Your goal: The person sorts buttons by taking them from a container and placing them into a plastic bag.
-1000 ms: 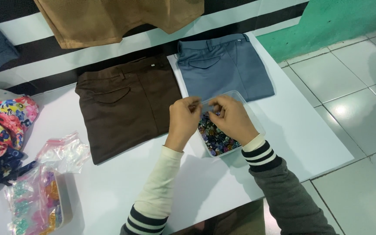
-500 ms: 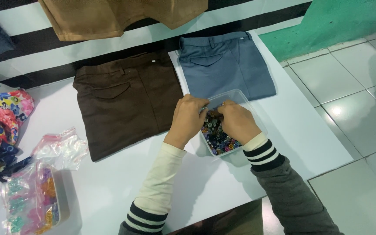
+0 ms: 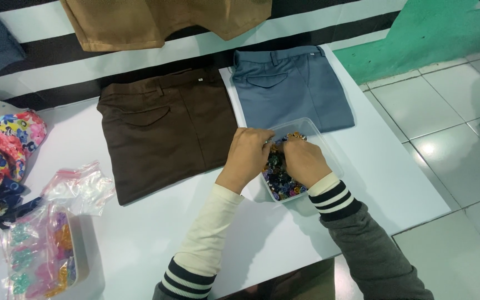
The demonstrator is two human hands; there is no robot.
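clear tub (image 3: 322, 135) of small multicoloured pieces (image 3: 277, 180), both hands (image 3: 249, 154) inside

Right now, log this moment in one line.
left hand + right hand: in clear tub of small colourful pieces | beside: brown trousers

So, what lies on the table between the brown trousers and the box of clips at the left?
In the head view, a crumpled clear zip bag lies between the brown trousers and the box of clips.

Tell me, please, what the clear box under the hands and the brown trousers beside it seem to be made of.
The clear rectangular box looks like thin glossy plastic: the table shows through its walls. The folded brown trousers look like matte woven cloth, probably cotton twill: stitched pocket, soft creases.
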